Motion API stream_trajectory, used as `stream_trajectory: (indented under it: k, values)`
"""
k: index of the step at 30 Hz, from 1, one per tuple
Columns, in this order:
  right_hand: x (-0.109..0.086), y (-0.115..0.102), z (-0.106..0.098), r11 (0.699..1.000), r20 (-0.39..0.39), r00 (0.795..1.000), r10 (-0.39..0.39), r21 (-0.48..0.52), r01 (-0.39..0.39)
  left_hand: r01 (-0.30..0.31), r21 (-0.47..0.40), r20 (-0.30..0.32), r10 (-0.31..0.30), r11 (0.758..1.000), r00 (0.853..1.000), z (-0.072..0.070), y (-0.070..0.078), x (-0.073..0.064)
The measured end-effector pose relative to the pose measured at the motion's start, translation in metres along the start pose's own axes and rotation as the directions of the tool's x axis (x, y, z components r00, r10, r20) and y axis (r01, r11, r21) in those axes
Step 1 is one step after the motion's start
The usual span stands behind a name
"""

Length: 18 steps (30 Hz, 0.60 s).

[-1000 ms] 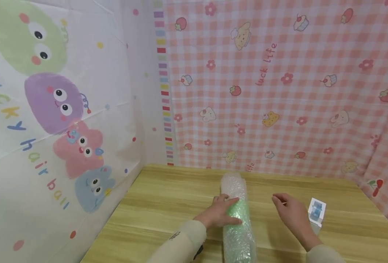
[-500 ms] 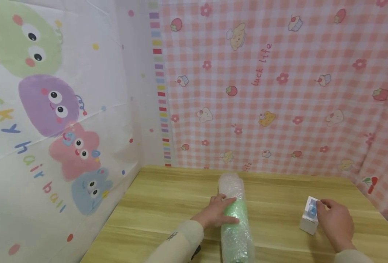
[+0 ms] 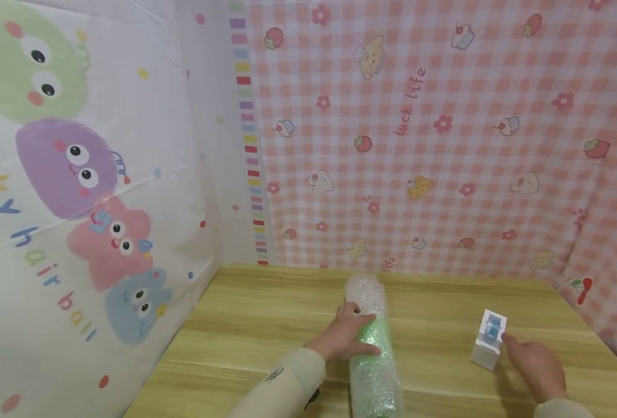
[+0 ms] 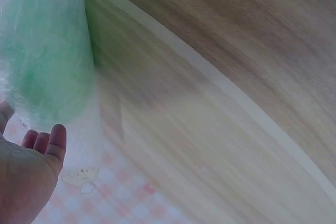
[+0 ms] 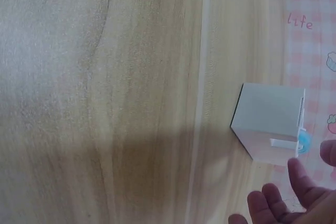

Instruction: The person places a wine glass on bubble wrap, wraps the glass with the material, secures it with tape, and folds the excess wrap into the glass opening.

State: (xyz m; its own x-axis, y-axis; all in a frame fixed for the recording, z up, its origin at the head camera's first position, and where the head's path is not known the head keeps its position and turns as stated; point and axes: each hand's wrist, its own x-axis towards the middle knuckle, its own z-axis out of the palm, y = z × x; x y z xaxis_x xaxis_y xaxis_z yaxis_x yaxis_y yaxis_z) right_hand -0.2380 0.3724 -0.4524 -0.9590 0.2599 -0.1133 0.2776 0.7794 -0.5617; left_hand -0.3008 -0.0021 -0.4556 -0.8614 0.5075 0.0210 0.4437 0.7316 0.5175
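A long roll of bubble wrap lies on the table, with something green inside it. My left hand rests on its left side, thumb and index finger stretched over the wrap. The left wrist view shows the same bubble-wrapped roll beside the fingertips. To the right stands a small white box with a clear blue part in its top. At the box's right side is my right hand, its index fingertip at or very near the edge. In the right wrist view its thumb and fingers are spread apart.
The wood-grain table meets a pink checked cloth at the back. A white cartoon-printed sheet hangs along the left side. A small dark object shows by the left sleeve, mostly hidden.
My right hand, earlier left of the white box and pinching a small thin pale piece, has moved to the box's right side. The left hand stays on the roll. The head view has turned slightly right.
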Motion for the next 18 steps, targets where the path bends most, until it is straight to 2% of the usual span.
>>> stream_trajectory:
  k: [9,18]
  values:
    - [0.003,-0.005,0.012,0.981,0.055,0.998,-0.013,0.193,0.002,0.021,-0.034,0.026,-0.02,0.999,0.999,-0.002,0.001,0.0]
    - [0.005,-0.003,0.021,0.976,0.015,1.0,-0.015,0.216,0.012,0.035,-0.071,0.046,-0.031,0.997,0.998,-0.003,0.001,-0.002]
